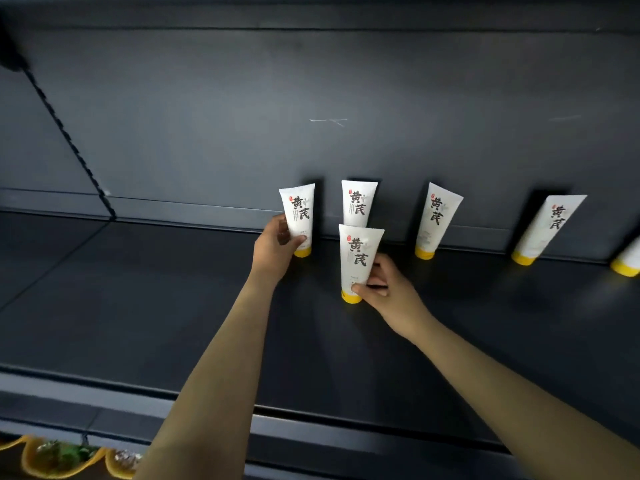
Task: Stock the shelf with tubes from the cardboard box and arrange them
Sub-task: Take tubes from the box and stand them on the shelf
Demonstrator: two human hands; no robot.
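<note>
Dark shelf [138, 306], left fingers [295, 241] gripping leftmost tube [300, 216], right fingers [358, 289] pinching front tube [360, 256]

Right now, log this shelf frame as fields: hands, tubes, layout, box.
left hand: grips left tube low down, cap down, by the back panel
right hand: pinches front tube near its yellow cap
front tube position: ahead of middle tube, covering its lower end
leaning: right tube and far-right tube, tops against the back panel
edge tube: cut off by the frame
shelf: dark, six tubes in view
cardboard box: not in view
</note>
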